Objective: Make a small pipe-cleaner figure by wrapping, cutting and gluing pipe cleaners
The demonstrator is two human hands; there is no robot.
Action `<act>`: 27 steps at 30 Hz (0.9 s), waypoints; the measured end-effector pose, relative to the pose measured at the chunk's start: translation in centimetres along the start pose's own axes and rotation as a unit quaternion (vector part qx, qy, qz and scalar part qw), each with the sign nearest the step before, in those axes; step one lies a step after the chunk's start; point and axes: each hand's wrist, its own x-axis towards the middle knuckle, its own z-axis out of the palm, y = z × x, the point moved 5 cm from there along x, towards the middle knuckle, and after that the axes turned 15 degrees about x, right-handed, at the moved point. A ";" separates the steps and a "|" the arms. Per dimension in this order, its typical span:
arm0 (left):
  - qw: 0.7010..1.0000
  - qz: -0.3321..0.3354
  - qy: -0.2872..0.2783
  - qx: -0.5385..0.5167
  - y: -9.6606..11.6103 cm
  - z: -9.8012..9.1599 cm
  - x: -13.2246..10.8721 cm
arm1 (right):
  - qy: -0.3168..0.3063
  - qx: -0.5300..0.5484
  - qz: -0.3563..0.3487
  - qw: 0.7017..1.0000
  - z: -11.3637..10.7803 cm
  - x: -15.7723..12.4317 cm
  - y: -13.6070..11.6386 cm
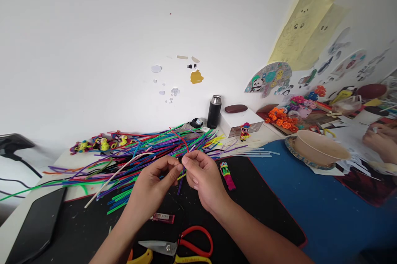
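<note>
My left hand (pixel 155 181) and my right hand (pixel 203 177) meet above the black mat, fingertips pinched together. Between them shows a small black piece (pixel 180 159), mostly covered by the fingers, its kind unclear. A red pipe cleaner (pixel 182 139) curves up just behind the fingertips; whether it joins the held piece I cannot tell. Beyond the hands spreads a heap of coloured pipe cleaners (pixel 124 177). On the mat below lie scissors (pixel 169 248) with red handles and a small pink pack (pixel 164 217). Right of my right hand rests a small magenta and green figure (pixel 227 176).
Behind the heap stand a black thermos (pixel 214 112) and a white box (pixel 238 121) with a figurine (pixel 245 132). Several finished figures (pixel 104 143) lie at left, near a black tablet-like slab (pixel 37 227). Rightward are a bowl (pixel 322 147) and another person's hands (pixel 380 140).
</note>
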 end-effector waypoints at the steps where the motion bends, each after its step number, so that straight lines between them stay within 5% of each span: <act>1: 1.000 0.001 0.000 -0.001 0.0 0.0 0.0 | 0.000 0.001 0.001 1.000 0.0 0.0 0.0; 27: 1.000 -0.010 0.001 -0.003 -0.2 0.1 0.0 | 0.001 0.000 0.001 1.000 -0.3 -0.1 0.0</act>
